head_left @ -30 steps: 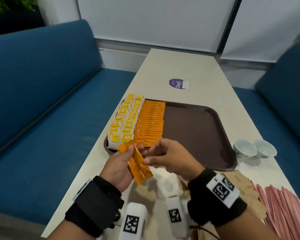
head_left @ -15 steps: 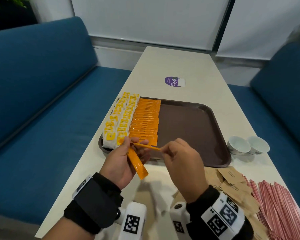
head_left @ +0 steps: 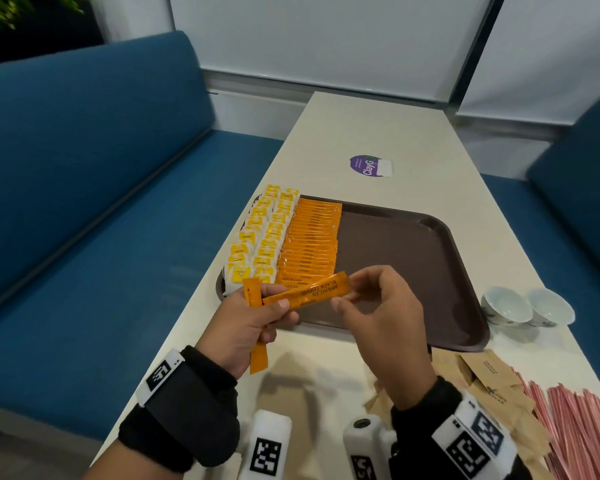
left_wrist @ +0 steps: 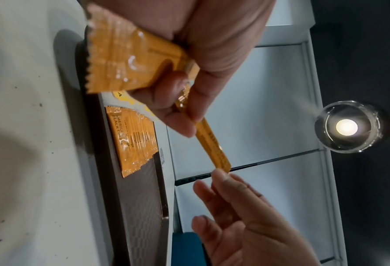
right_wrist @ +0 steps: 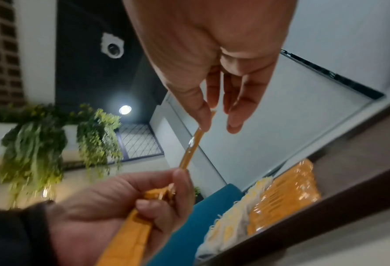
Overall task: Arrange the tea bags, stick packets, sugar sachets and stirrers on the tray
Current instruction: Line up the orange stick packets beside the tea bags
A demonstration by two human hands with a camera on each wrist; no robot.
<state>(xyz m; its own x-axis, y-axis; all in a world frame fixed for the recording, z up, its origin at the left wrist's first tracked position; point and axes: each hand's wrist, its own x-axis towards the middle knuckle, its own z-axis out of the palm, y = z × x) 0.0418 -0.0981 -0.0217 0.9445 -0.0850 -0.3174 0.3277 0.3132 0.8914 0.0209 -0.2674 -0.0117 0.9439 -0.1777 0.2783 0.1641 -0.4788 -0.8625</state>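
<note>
My left hand grips a few orange stick packets above the table's near edge, just in front of the brown tray. One stick packet lies crosswise from that grip, and my right hand pinches its far end between thumb and finger. The wrist views show the same packet stretched between both hands. On the tray's left side lie two rows of yellow tea bags and a row of orange stick packets.
Brown sugar sachets and pink stirrers lie on the table at the near right. Two white cups stand right of the tray. A purple sticker lies beyond it. Blue benches flank the table.
My right hand has drawn one stick packet sideways out of the bundle in my left hand, turning it flat so its print shows. Both hands have shifted slightly toward the tray.
</note>
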